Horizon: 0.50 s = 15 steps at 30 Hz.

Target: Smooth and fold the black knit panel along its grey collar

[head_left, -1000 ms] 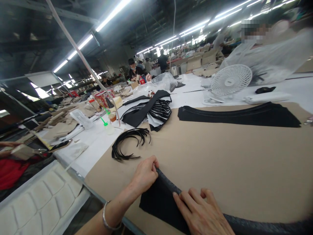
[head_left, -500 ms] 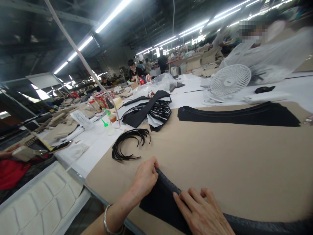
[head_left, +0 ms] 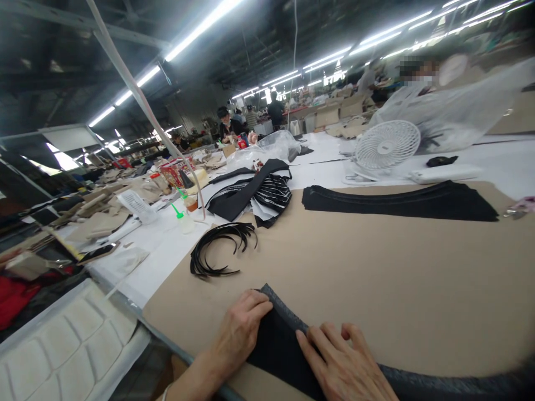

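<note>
A curved black fabric piece (head_left: 280,351) with a dark grey strip along its curved upper edge lies at the table's front. Near its upper left corner, my left hand (head_left: 240,323) is closed on the fabric, thumb and fingers together at the edge; the corner tip sticks out beyond them. My right hand (head_left: 345,359) rests on the same piece farther right, fingers spread and bent, fingertips pressing along the strip. The part of the fabric under the right palm is hidden. Farther off, a bundle of thin black strips (head_left: 200,253) lies curled.
Brown paper (head_left: 376,267) covers the table in front. Stacked black curved pieces (head_left: 397,205) and a pile of black and white pieces (head_left: 242,195) lie beyond, with a white fan (head_left: 388,143) behind. Green-capped bottles (head_left: 183,223) stand left. A padded cream panel (head_left: 62,345) sits lower left.
My left hand has shifted slightly down and left along the fabric, uncovering its corner tip. The right hand stays nearly in place. The view has tilted slightly.
</note>
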Tool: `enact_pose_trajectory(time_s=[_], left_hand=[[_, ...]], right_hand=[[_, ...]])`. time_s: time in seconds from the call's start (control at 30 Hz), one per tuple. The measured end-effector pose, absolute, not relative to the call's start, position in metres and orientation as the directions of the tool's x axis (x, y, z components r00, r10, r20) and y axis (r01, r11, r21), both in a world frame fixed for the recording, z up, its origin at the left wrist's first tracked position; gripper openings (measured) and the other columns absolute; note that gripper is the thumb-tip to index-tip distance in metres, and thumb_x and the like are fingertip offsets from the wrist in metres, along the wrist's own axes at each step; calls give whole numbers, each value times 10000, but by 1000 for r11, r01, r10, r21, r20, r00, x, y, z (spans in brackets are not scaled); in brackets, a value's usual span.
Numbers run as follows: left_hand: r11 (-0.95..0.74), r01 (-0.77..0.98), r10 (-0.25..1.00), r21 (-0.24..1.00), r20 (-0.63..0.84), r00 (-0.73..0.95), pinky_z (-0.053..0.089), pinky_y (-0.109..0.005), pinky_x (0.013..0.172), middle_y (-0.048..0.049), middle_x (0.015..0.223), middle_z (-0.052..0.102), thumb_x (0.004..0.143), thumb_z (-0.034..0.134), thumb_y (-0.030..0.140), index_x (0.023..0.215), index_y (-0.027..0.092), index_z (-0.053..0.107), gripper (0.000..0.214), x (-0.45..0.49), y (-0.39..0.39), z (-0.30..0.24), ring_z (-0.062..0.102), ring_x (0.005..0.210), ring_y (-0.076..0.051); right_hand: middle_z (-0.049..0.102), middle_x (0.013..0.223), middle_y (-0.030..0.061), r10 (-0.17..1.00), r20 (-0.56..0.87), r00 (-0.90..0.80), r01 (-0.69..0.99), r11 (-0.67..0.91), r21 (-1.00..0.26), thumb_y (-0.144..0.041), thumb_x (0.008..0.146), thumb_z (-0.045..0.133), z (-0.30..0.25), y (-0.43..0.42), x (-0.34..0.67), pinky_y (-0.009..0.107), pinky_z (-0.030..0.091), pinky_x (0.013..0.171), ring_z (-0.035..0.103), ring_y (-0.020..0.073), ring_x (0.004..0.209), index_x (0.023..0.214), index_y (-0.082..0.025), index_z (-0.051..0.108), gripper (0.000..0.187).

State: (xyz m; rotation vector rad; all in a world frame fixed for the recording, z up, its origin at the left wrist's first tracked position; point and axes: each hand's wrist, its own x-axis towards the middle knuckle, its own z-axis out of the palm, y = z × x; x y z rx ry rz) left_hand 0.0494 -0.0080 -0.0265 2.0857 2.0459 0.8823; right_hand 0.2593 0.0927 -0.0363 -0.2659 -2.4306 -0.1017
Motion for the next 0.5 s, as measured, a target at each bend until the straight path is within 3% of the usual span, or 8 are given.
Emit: enact_pose_trajectory(time_s=[0.17,0.3,0.5], left_hand=[[-182,940,930,290,362,68,458,-375,1023,-101,1185,619,950,348,90,1252,184,563,382,41,-18,-29,545,1133,-196],[-171,946,933,275,354,66,459,-385,1035,-107,1185,614,943,344,80,1265,181,557,398,40,-19,-30,549,1141,-197],[-155,947,938,280,343,52,476,-378,1015,-109,1195,601,932,342,57,1270,172,555,416,40,-19,-33,529,1151,-200]], right_hand=[[594,805,20,153,655,-740,236,971,39,-50,834,378,-39,89,259,374,302,714,479,181,744,1024,-148,589,300],[591,802,27,145,665,-732,246,968,59,-49,868,327,-39,89,259,382,306,712,479,183,732,1020,-143,586,315],[583,834,21,138,641,-755,236,969,70,-56,821,395,-41,89,258,387,312,718,487,182,741,1065,-145,569,314]])
